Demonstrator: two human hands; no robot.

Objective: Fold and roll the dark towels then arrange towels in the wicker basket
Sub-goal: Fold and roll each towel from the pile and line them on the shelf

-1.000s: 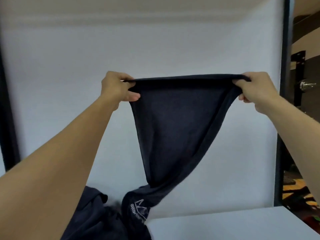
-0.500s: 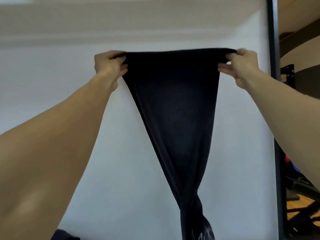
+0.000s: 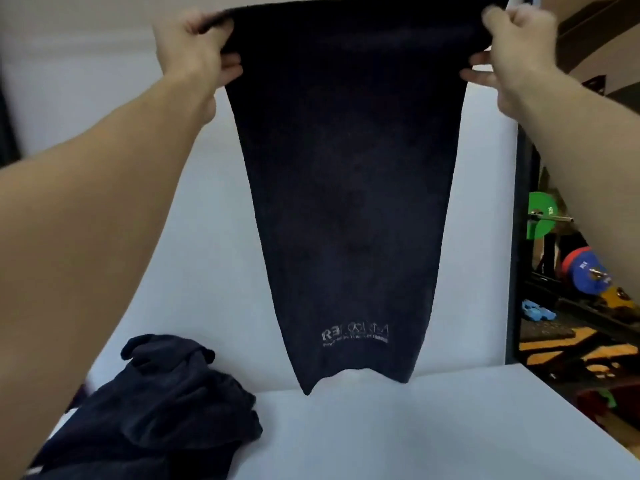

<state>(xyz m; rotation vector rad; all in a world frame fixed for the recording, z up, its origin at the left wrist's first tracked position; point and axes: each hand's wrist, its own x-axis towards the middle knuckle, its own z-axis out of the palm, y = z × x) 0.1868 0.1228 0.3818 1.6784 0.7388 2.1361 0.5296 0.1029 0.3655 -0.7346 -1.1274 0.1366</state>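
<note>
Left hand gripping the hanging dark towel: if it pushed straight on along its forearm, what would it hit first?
Probably the plain white wall behind; nothing else shows beyond the left hand, which grips the dark navy cloth towel by a top corner. Depth is unclear.

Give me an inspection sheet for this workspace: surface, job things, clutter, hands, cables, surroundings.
Surface: white flat tabletop, pile on its left part.
Job's things: dark navy towel with a pale logo held up, hanging unfolded; crumpled pile of dark towels at left; wicker basket not in view.
Clutter: nothing seen.
Grippers: left hand and right hand each grip a top corner of the towel.
Cables: nothing seen.
Surroundings: white wall panel behind; green round weight plate at right.
</note>
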